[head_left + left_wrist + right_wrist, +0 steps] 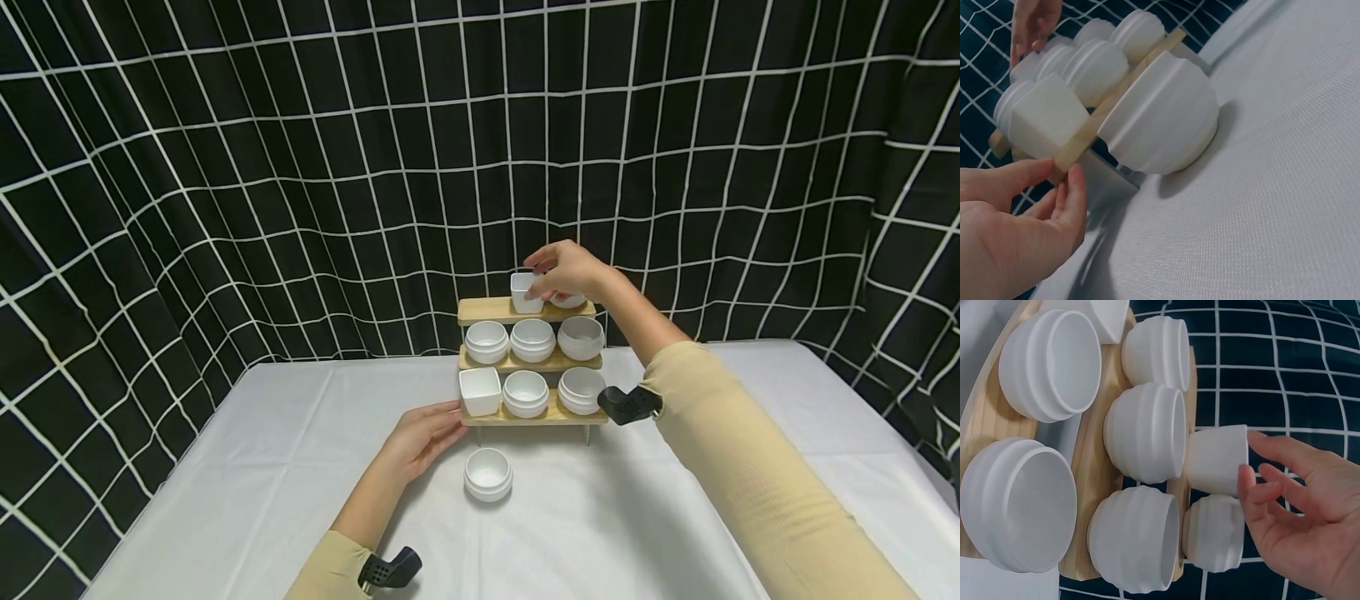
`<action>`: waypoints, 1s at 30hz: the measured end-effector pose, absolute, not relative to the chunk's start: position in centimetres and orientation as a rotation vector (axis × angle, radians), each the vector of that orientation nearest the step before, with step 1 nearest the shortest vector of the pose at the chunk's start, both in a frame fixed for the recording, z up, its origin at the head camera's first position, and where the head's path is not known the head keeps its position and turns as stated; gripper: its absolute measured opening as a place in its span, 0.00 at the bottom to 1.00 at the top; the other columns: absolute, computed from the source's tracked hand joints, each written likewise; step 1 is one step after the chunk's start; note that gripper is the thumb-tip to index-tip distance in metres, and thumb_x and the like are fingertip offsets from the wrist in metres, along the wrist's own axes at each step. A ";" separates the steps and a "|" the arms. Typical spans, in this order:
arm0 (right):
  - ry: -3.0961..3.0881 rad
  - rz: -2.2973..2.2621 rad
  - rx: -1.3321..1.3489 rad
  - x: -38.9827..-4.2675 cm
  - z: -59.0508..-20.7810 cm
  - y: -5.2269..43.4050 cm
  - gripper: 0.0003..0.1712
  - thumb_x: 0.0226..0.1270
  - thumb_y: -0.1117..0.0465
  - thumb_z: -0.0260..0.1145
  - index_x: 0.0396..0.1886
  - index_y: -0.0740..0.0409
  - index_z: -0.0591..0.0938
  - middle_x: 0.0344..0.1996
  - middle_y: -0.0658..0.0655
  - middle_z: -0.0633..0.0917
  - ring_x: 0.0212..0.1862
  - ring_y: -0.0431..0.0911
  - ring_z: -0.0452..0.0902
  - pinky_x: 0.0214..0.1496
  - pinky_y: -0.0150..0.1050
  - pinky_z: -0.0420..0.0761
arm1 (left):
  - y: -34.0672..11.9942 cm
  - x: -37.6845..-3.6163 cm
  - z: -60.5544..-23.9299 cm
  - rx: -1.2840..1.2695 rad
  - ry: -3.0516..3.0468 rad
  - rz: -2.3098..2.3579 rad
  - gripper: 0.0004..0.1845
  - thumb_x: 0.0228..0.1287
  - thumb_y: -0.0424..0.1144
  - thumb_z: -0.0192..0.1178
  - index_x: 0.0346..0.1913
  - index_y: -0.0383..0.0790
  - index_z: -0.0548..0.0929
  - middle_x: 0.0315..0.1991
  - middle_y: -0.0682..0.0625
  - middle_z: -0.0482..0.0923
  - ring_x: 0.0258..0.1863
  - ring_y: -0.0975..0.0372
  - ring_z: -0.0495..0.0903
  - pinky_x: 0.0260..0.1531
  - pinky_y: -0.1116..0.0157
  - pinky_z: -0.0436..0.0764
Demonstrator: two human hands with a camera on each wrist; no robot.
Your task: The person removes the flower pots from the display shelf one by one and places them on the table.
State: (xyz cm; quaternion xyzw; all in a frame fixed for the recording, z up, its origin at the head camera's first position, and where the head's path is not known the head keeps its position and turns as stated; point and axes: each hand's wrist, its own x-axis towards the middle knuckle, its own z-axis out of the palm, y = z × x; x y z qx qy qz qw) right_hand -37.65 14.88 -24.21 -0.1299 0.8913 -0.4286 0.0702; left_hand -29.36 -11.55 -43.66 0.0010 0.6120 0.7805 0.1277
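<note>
A tiered stand with wooden boards [487, 310] carries several small white bowls. My left hand [426, 435] pinches the left end of its lowest board [1075, 145] between thumb and fingers, beside a square white bowl [480, 392]. On the top board, my right hand [573, 271] holds another square white bowl [1217, 459] by its rim, thumb and fingers at opposite sides. Right next to that one is a round ridged bowl [1214, 532], partly covered by the hand in the head view. A further round bowl [488, 475] rests on the tablecloth before the stand.
Round white bowls fill the middle board, among them a ridged bowl [581, 337] at its right end. A white cloth [300, 442] covers the table. Behind it hangs a black curtain [360, 183] with a white grid.
</note>
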 end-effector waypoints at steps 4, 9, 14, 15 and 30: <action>2.680 -1.273 -0.406 -37.8 -24.2 14.6 0.35 0.66 0.71 0.71 0.72 0.70 0.73 0.69 0.72 0.76 0.29 0.37 0.76 0.31 0.26 0.79 | -11.6 -29.4 -43.7 -0.006 1.780 2.269 0.23 0.77 0.22 0.53 0.70 0.14 0.69 0.68 0.22 0.72 0.54 0.57 0.86 0.65 0.63 0.86; 2.683 -1.296 -0.396 -37.9 -24.3 14.4 0.36 0.65 0.73 0.71 0.73 0.71 0.72 0.70 0.72 0.75 0.28 0.37 0.76 0.30 0.26 0.78 | -11.6 -29.6 -43.8 -0.014 1.775 2.276 0.23 0.77 0.22 0.53 0.70 0.14 0.69 0.68 0.22 0.72 0.53 0.57 0.86 0.64 0.63 0.86; 2.690 -1.296 -0.375 -38.0 -24.3 14.3 0.37 0.64 0.73 0.71 0.74 0.70 0.72 0.72 0.72 0.72 0.27 0.37 0.75 0.31 0.27 0.79 | -11.6 -29.6 -43.9 -0.016 1.769 2.284 0.23 0.77 0.21 0.53 0.70 0.14 0.69 0.67 0.22 0.72 0.53 0.58 0.86 0.64 0.63 0.86; 2.689 -1.289 -0.371 -38.0 -24.2 14.3 0.38 0.64 0.73 0.71 0.74 0.70 0.72 0.72 0.72 0.72 0.27 0.37 0.76 0.31 0.26 0.79 | -11.6 -29.6 -43.9 -0.016 1.768 2.284 0.23 0.77 0.21 0.53 0.70 0.14 0.69 0.67 0.22 0.72 0.52 0.58 0.86 0.63 0.63 0.86; 2.631 -1.270 -0.335 -38.3 -24.6 13.0 0.38 0.65 0.75 0.71 0.74 0.70 0.71 0.75 0.74 0.67 0.25 0.37 0.78 0.32 0.24 0.85 | -11.5 -29.6 -43.9 -0.012 1.768 2.283 0.23 0.76 0.22 0.53 0.70 0.14 0.69 0.68 0.22 0.72 0.53 0.58 0.86 0.63 0.64 0.86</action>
